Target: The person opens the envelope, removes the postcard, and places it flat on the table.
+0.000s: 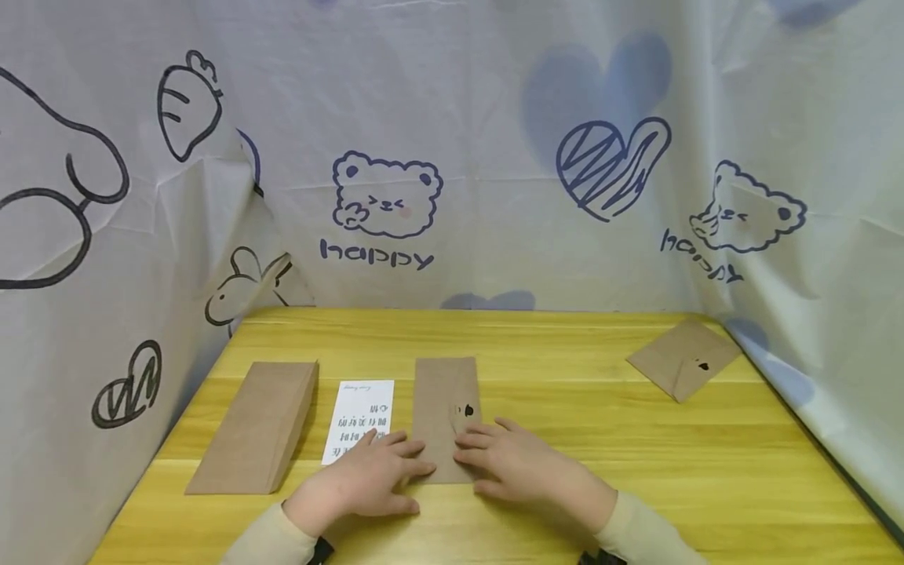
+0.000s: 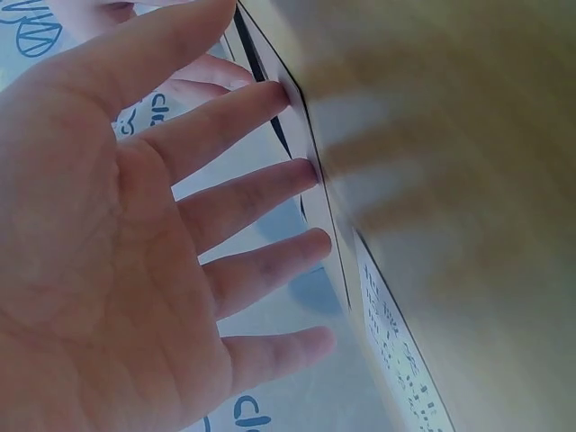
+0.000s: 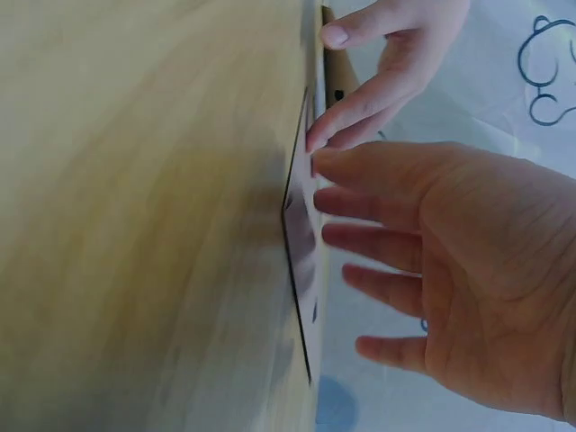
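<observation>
A brown kraft-paper envelope (image 1: 445,384) with a small black heart mark lies lengthwise on the wooden table, in front of the person. At its near left edge is the left hand (image 1: 363,476), fingers extended and spread, the fingertips on the paper. The right hand (image 1: 519,468) comes from the other side, its straight fingertips over the envelope's right edge by the black mark. Both wrist views show the palms facing with nothing gripped. A white card (image 1: 366,400) printed with dark characters lies left of the envelope, its lower part hidden by the left hand.
Further left lies a thick, long brown paper piece (image 1: 243,431) with a folded side. Another brown envelope (image 1: 685,359) with a black heart mark lies askew at the back right. White cloth (image 1: 494,157) with drawings surrounds the table's back and sides.
</observation>
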